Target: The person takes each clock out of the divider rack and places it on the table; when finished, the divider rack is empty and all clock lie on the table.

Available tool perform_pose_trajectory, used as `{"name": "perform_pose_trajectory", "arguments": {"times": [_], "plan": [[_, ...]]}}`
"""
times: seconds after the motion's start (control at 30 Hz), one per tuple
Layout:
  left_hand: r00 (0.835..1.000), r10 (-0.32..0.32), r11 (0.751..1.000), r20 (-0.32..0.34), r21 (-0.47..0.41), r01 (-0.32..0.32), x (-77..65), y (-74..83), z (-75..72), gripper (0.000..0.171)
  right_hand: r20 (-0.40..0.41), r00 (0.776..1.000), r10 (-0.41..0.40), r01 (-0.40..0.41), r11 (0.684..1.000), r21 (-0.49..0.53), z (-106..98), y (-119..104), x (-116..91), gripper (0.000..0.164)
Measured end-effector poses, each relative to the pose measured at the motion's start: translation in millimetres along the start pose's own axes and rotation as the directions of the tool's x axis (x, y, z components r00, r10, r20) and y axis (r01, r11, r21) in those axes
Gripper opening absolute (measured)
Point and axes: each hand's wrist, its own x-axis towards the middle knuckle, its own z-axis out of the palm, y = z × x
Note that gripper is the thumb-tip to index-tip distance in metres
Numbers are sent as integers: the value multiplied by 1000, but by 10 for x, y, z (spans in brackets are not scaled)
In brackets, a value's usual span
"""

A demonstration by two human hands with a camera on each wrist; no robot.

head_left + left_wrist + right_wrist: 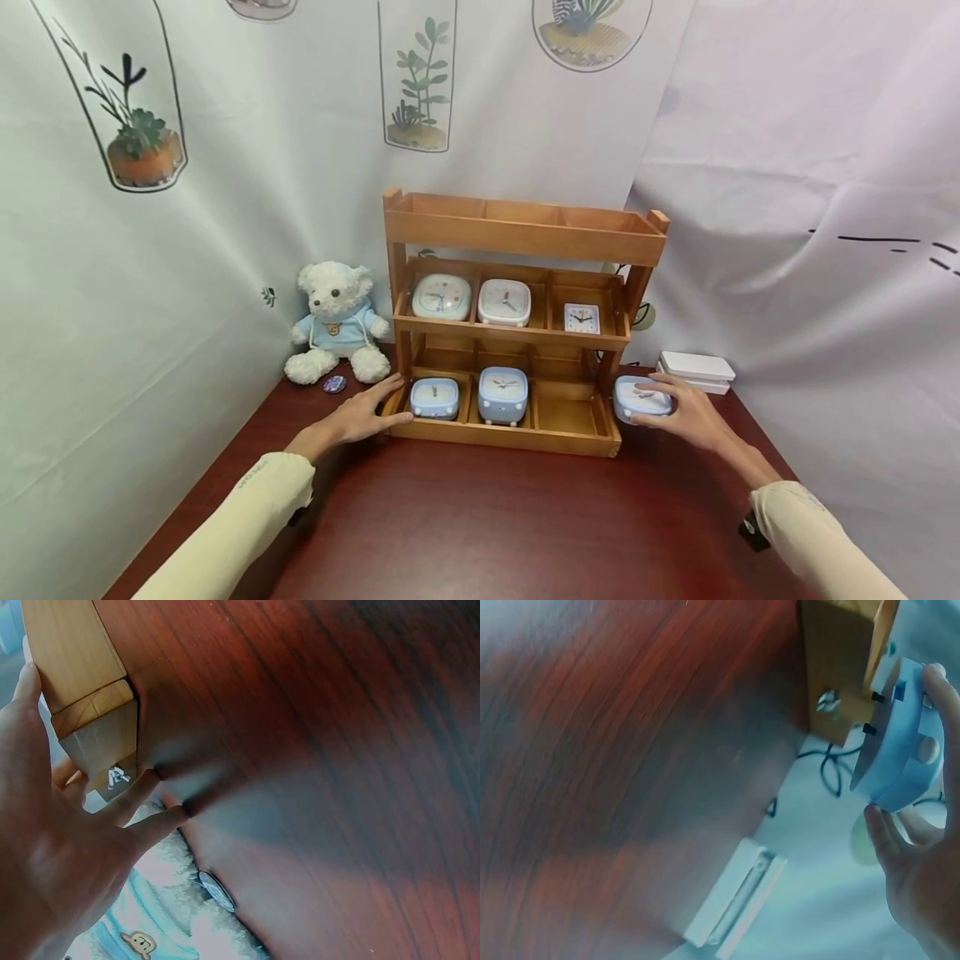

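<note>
A brown wooden shelf rack [525, 233] in three tiers stands at the back of the table. Its lowest tier holds a blue alarm clock [434, 398] on the left and a taller blue clock [503, 395] in the middle. My left hand [360, 414] touches that tier's left end, thumb at the front, fingers fairly straight and spread; two fingertips reach the tabletop in the left wrist view. Just right of the rack, my right hand [688, 410] holds another blue alarm clock [904, 742] between thumb and fingers. Black knobs show on the clock's back.
On the middle tier sit two white clocks [505, 302] and a small square clock [582, 318]. A white teddy bear [337, 321] in blue sits left of the rack, a small round badge [334, 384] by it. White boxes [696, 372] and black cables [832, 769] lie at right.
</note>
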Motion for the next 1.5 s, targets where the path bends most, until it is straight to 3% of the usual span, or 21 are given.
{"name": "perform_pose_trajectory", "arguments": {"times": [0.17,0.47,0.77,1.0,1.13,1.33,1.5], "plan": [[1000,-1,1000,7,-6,1,4,-11,17,91,-3,998,55,-55,998,5,33,182,-11,59],[1000,13,1000,0,-3,-13,12,-7,-3,91,36,997,68,-70,996,52,252,436,54,57],[1000,11,1000,10,-4,-11,25,-9,3,91,167,973,162,-177,981,83,422,470,180,63],[1000,-6,1000,18,-5,6,33,-16,0,91,261,960,97,-131,985,116,403,513,312,63],[1000,13,1000,13,-9,-13,17,0,-20,91,288,956,60,-99,988,122,365,526,358,62],[1000,23,999,13,-24,-23,4,5,-17,92,321,941,107,-153,981,121,356,493,320,67],[1000,18,1000,20,-11,-17,7,-12,-12,92,304,945,124,-163,981,107,326,450,274,71]]}}
